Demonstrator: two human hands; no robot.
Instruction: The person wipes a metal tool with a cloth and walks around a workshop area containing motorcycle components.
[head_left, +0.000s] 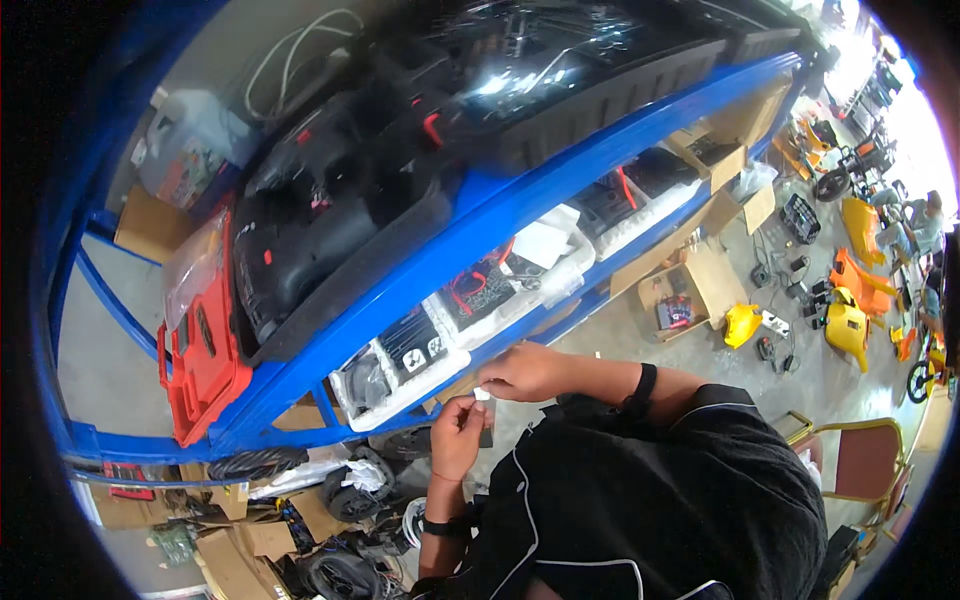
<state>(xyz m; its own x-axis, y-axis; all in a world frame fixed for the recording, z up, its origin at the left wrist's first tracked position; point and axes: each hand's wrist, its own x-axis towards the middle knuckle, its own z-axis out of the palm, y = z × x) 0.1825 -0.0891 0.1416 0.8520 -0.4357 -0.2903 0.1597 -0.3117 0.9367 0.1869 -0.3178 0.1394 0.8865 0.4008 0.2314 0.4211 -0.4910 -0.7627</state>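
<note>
Between the fingertips of both my hands is a small white piece (481, 394), too small to identify. My left hand (459, 433) pinches it from below with thumb and fingers. From above, my right hand (525, 373) grips its other side. Both hands are in front of my chest, just off the edge of a blue metal rack (420, 277). Nearest to them on a lower shelf are white foam trays (409, 390), which hold dark parts, red pieces and a pair of scissors (517, 279).
Black plastic-wrapped parts (345, 195) fill the upper shelf beside an open red tool case (206, 337). Below left lie wheels (341, 576) and cardboard (238, 562). An open carton (679, 296), yellow and orange body panels (847, 326), a chair (866, 459) and a seated person (922, 225) are at right.
</note>
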